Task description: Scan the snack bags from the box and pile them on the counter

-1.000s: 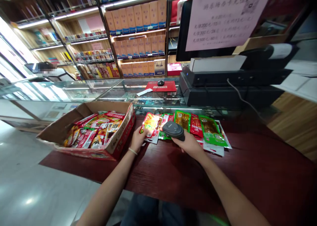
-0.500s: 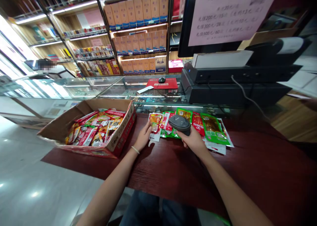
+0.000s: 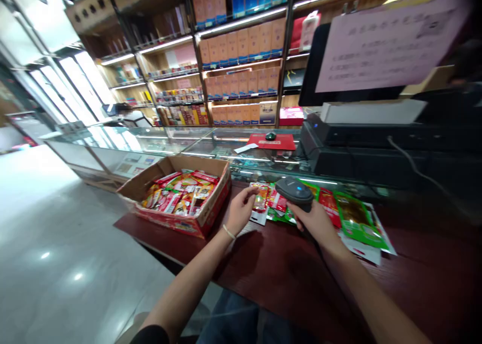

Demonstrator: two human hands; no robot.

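My right hand (image 3: 314, 221) is wrapped round the handle of a dark grey barcode scanner (image 3: 291, 188), and a small blue light shows on the scanner's top. Just left of it, my left hand (image 3: 240, 211) hovers with loosely curved fingers, thumb and fingers apart and nothing in them. Close to those fingertips lies a small red-and-yellow snack packet (image 3: 261, 199). More snack packets lie in a row under and beyond the scanner, among them a red one (image 3: 329, 206) and a large green one (image 3: 356, 216).
An open cardboard box (image 3: 216, 216) full of snack packets stands at left on the dark red tabletop (image 3: 248, 263). Behind run a glass counter (image 3: 181, 140) with a red mat and mouse (image 3: 270, 136), and a monitor with a pink notice (image 3: 380, 52). A person (image 3: 131, 117) sits far left.
My left hand has come off the small packet, its fingers now curled above the table. A blue light shows on the scanner. The view has swung left, so everything appears further right.
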